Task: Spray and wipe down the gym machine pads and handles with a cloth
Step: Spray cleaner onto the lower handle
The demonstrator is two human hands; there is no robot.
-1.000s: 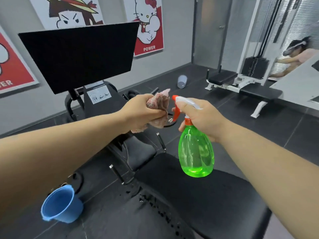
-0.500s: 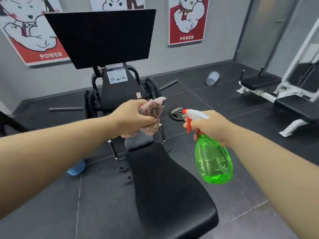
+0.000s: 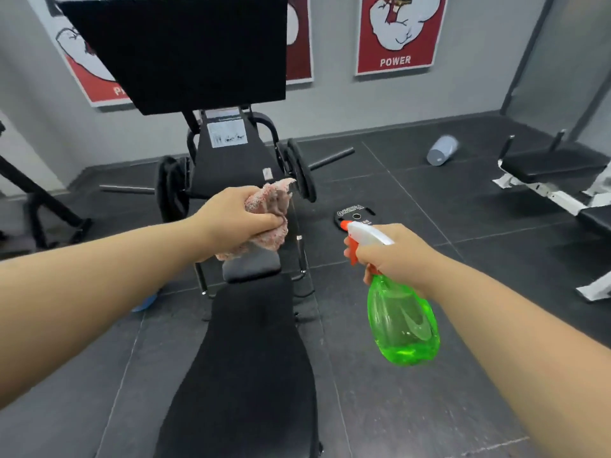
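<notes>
Hovering over the bench pad | left hand fingers bunched round pink cloth, above pad's far end | right hand fingers wrapped on green spray bottle, off pad's right edge, spout pointing left | pad runs lengthwise away; left hand nearer.

- Floor: dark tiles, pale seams, grey wall at far edge.
- Gym machine stands mid-floor, its long black pad running to the near edge.
- Weight plate flat, just right of the machine.
- Grey cup on its side, far right.
- White-framed bench at right edge.
- Blue item left of pad, mostly hidden.
</notes>
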